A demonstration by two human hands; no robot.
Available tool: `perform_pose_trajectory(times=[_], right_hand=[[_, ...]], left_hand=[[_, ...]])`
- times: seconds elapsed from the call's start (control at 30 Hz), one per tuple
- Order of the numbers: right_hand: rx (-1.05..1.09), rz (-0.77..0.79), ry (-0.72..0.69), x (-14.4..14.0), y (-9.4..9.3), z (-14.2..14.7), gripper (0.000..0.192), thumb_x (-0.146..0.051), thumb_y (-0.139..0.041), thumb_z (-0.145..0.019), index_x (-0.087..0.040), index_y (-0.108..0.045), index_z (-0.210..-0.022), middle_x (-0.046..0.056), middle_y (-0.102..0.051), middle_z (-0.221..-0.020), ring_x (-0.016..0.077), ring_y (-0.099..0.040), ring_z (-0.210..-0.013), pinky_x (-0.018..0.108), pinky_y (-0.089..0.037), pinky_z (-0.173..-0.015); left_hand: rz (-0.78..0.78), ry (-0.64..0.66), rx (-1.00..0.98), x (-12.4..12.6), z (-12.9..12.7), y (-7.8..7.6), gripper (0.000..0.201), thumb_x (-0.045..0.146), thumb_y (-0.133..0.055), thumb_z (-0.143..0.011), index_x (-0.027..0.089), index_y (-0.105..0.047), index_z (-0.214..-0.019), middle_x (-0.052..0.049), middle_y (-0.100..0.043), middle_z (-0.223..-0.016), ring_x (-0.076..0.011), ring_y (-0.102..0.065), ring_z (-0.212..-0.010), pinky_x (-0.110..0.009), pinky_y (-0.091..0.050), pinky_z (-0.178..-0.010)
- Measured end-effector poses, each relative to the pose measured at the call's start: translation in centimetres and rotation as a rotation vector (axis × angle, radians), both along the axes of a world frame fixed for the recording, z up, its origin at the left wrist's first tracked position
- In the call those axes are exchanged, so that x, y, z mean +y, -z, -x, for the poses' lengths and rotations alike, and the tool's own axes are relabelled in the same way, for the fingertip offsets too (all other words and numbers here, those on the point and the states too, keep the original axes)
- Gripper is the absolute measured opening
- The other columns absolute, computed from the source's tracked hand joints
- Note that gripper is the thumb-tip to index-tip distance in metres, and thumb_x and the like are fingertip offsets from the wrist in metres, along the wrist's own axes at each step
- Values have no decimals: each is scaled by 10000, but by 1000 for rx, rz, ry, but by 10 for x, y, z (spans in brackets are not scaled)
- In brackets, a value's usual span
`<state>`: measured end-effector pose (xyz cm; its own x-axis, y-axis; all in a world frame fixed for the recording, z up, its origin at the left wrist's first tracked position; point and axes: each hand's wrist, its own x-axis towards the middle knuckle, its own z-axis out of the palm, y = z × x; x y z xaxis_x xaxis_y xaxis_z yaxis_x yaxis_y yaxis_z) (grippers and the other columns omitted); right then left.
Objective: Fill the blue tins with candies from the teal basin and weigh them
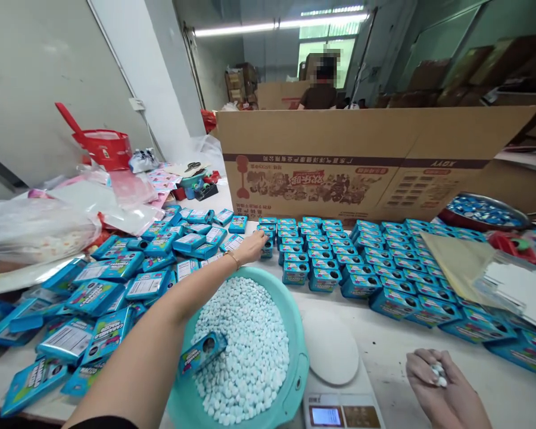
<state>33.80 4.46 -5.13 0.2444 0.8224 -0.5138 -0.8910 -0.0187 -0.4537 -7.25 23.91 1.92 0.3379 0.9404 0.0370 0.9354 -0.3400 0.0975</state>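
My left hand [251, 246] reaches far across the table, fingertips on a small blue box [267, 246] at the left end of neat rows of blue boxes [339, 256]. My arm passes over a teal basin [300, 357] filled with pale blue tablets [245, 345]; one blue box [202, 351] lies on the tablets. My right hand [442, 384] rests low at the right, fingers curled around a few white tablets [438, 373]. A white digital scale [335, 369] stands between the basin and my right hand.
A loose heap of blue boxes [116, 286] covers the table's left side, with plastic bags [36, 226] and a red bucket [102, 148] behind. A large cardboard carton [361, 161] stands at the back. A metal bowl [485, 211] sits right. A person [321, 89] sits beyond the carton.
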Motion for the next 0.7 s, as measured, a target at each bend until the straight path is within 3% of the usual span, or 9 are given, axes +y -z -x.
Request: perform_pose_trajectory(times=[0.13,0.3,0.4,0.5,0.6,0.7], right_hand=[[3,69,27,6,-22,13,188,-79,-487,-804,-227,-393,-738,-60,-408,-552,67,-396,-343,154,-348,-301],[24,68,11,11,-34,35,232,-49,-486,-790,-231,-363,-715,-80,-399,-529,66,-381,-317,151,-324,-285],[50,31,-23,10,-28,43,239,-46,-528,-782,-225,-379,-731,-81,-426,-546,63,-395,-330,150,-346,-298],[72,11,-26,7,-23,42,255,-47,-564,-773,-223,-384,-730,-82,-436,-554,63,-409,-339,148,-356,-303],[80,20,0,2,-20,36,269,-33,-570,-761,-224,-384,-725,-77,-447,-560,68,-420,-339,153,-365,-302],[90,42,40,-1,-20,33,242,-32,-525,-793,-223,-395,-721,-71,-446,-548,75,-419,-324,160,-353,-287]], left_hand=[[-49,-144,-92,15,12,-9,678,275,-725,-772,114,-435,-1363,-191,-504,-1371,-297,-472,-1294,-381,-421,-1045],[19,-365,-157,44,41,-26,374,353,-554,-941,135,-576,-1245,-134,-638,-1232,-255,-605,-1156,-354,-477,-963],[130,-471,-148,54,41,-18,322,403,-590,-941,147,-634,-1132,-91,-676,-1125,-228,-655,-1024,-404,-534,-892],[205,-530,-141,57,30,-5,342,428,-605,-938,151,-628,-1138,-78,-665,-1123,-207,-659,-980,-421,-561,-860],[212,-572,-135,57,19,4,346,403,-610,-938,152,-613,-1177,-89,-650,-1164,-216,-652,-1013,-426,-562,-870],[183,-586,-128,54,13,3,359,381,-611,-940,162,-591,-1224,-96,-627,-1219,-227,-641,-1049,-438,-561,-884]])
